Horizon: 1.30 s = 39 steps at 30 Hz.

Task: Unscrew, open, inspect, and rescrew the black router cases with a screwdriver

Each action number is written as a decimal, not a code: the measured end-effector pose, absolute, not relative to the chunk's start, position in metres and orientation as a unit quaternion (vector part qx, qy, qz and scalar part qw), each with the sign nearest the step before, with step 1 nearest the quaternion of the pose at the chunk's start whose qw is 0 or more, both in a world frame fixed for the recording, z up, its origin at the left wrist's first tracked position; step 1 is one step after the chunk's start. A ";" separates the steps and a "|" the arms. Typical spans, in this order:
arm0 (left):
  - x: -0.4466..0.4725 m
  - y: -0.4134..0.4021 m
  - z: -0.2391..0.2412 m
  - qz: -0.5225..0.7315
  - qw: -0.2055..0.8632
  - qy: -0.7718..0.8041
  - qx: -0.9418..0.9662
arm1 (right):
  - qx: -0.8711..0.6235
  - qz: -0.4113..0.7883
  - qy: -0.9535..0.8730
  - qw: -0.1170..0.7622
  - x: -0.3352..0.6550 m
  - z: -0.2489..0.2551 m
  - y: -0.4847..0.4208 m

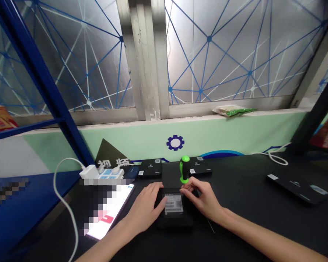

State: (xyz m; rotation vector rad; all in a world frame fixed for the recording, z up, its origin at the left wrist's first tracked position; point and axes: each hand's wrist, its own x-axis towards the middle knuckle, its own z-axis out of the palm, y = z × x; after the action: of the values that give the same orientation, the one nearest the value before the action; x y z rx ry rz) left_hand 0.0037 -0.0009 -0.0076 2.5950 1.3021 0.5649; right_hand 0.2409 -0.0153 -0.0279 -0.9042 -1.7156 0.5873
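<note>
While your right hand (203, 194) pinches thumb against fingers just under the green-and-black handle of the screwdriver (184, 169), you appear to have it low, near its collar, with the handle standing close to upright. Your fingers hide the shaft, so whether its tip touches anything cannot be told. Your left hand (146, 203) is spread rather than closed, fingers along the left side and far corner of the box (175, 220), thumb reaching over the label (174, 203). That black box lies on the tabletop (235, 185) straight in front of you, label up.

With your pinch so low, the tall handle looks free to tip, and a lean could make the tip slip and scratch the casing. Should your left hand press lightly or unevenly, the box may slide or twist on the smooth surface. Anything small you drop would be hard to find on so dark a ground.

By your right wrist lies a thin rod (211, 225), which your forearm could brush away. Left of your left hand is the phone (109, 214), near enough for an elbow to nudge. Farther off, a power strip (110, 173) feeds a trailing cable (68, 207) that a sleeve might snag.
</note>
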 end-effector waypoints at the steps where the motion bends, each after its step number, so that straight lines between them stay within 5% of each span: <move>1: 0.004 -0.001 -0.008 0.191 0.091 0.437 0.874 | -0.378 0.248 -0.718 0.529 0.241 -0.028 -0.015; 39: 0.004 -0.001 -0.007 0.191 0.091 0.435 0.875 | -0.352 0.246 -0.746 0.509 0.244 -0.023 -0.020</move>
State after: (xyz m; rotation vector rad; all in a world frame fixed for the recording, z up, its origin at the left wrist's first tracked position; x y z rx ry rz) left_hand 0.0044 -0.0009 -0.0071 2.6011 1.2923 0.5663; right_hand 0.2441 -0.0205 -0.0227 -0.8481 -1.7958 0.5934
